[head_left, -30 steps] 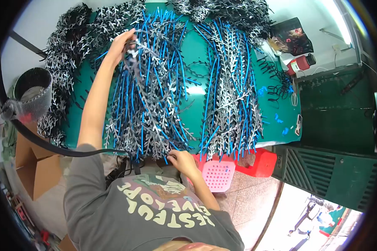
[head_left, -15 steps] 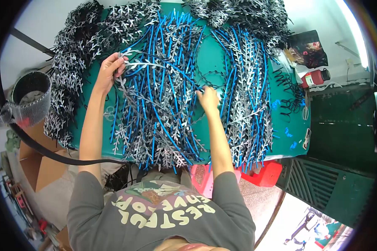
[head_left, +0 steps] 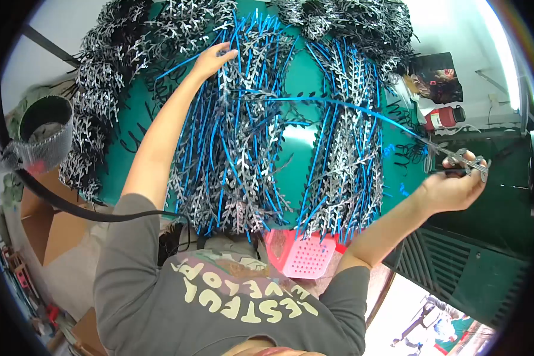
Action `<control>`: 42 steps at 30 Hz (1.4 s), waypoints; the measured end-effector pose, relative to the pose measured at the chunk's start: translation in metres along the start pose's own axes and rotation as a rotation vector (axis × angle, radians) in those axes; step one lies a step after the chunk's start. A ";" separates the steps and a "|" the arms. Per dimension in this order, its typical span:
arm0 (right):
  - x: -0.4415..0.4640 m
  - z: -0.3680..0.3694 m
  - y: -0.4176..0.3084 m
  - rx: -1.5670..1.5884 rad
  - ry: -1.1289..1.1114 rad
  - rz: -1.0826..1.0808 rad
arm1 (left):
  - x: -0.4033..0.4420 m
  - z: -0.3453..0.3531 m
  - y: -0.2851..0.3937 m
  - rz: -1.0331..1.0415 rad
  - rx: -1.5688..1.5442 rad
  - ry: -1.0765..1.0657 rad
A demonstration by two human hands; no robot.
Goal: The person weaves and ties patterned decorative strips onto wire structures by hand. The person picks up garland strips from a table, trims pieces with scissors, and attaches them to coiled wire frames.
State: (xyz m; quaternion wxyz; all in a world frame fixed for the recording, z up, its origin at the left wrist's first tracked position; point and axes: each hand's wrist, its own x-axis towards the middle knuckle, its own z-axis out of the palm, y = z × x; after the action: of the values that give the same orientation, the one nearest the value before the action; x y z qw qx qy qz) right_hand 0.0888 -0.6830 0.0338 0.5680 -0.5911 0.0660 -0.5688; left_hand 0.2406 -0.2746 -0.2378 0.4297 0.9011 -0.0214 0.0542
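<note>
My right hand [head_left: 457,188] is out past the table's right edge, closed around the silver-leaved end of a leafy garland strand [head_left: 368,111]. The strand's blue stem stretches leftward from it across both bundles. Over the upper part of the left bundle of blue-stemmed leafy strands [head_left: 243,160] is my left hand [head_left: 212,61], its thumb and fingers apart; whether its fingertips touch a stem is unclear. A similar right bundle [head_left: 344,148] lies alongside. One loose blue stem [head_left: 178,69] sticks out to the left below my left hand.
Heaps of black-and-silver foliage [head_left: 98,101] line the left and back of the green table [head_left: 296,77]. A red bottle [head_left: 445,117] and dark coiled wires [head_left: 406,151] are at the right. A mesh cup [head_left: 46,136] hangs at left; a pink plastic stool [head_left: 307,256] stands below the front edge.
My right hand has swung from between the bundles far to the right, drawing the strand out with it. My left hand has let go of the silver-leaved strand and moved up and right.
</note>
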 end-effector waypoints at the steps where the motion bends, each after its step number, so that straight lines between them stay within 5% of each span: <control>1: 0.003 -0.008 -0.009 -0.012 -0.023 -0.011 | -0.004 0.005 -0.005 0.068 0.170 0.013; 6: 0.003 -0.046 -0.024 -0.122 -0.223 -0.037 | -0.025 0.013 -0.008 -0.068 0.343 0.139; 10: -0.010 -0.078 -0.013 -0.151 -0.430 0.085 | -0.049 0.010 0.012 -0.100 -0.033 0.235; 12: -0.019 -0.089 -0.008 -0.185 -0.471 0.102 | -0.045 -0.014 0.033 0.070 -0.700 0.209; 21: -0.101 -0.092 0.074 -0.304 -0.801 0.353 | -0.173 -0.142 0.191 0.284 -0.903 0.314; 27: -0.161 -0.038 0.104 -0.221 -0.954 0.452 | -0.283 -0.214 0.242 0.755 -1.233 0.270; 30: -0.204 -0.001 0.094 -0.128 -1.007 0.281 | -0.330 -0.245 0.265 0.893 -1.276 0.258; 32: -0.236 0.007 0.076 -0.382 -1.326 -0.049 | -0.358 -0.261 0.276 0.937 -1.265 0.255; 34: -0.272 0.003 0.073 -0.399 -1.419 -0.553 | -0.384 -0.276 0.282 0.966 -1.244 0.254; 38: -0.337 -0.035 -0.051 0.528 -1.781 0.272 | -0.422 -0.305 0.286 1.014 -1.207 0.247; 40: -0.403 -0.060 -0.066 0.615 -1.823 0.115 | -0.434 -0.324 0.283 1.043 -1.210 0.237; 42: -0.452 -0.078 -0.073 0.389 -2.249 0.161 | -0.450 -0.344 0.274 1.072 -1.216 0.253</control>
State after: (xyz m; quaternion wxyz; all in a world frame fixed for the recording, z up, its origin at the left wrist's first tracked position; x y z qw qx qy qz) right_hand -0.1670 -0.3768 -0.2050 0.4221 -0.6614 -0.5313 0.3196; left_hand -0.2573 -0.1831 0.1365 0.7579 0.3653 -0.4263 0.3324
